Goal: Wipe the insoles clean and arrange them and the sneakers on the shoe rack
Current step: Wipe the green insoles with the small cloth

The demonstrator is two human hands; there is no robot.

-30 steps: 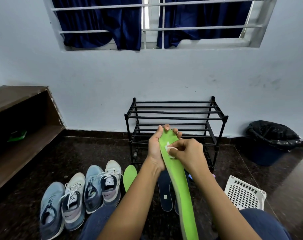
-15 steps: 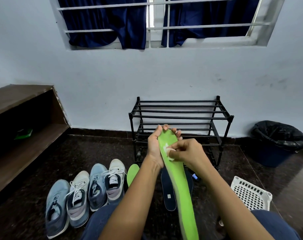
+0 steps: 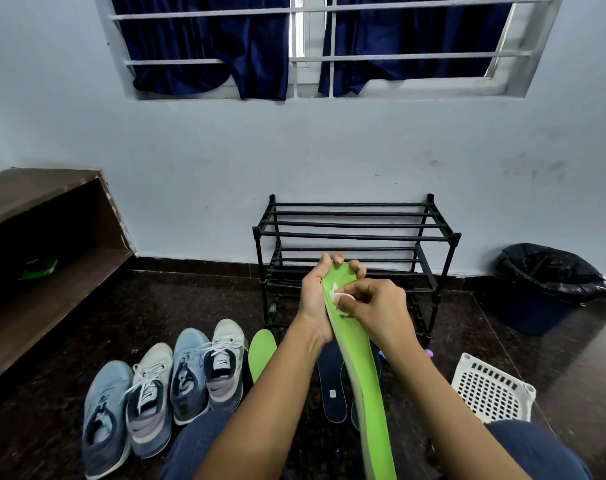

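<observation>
The green insole is held up in the air, tilted, with its toe end far and high and its heel end near the lap. The left grip is curled round the toe end from the left, fingers behind it. The right grip pinches a small white wipe and presses it on the insole just below the toe. On the floor under the arms lie a second insole and blue insoles. Four sneakers sit in a row on the left. The rack stands far, by the wall.
</observation>
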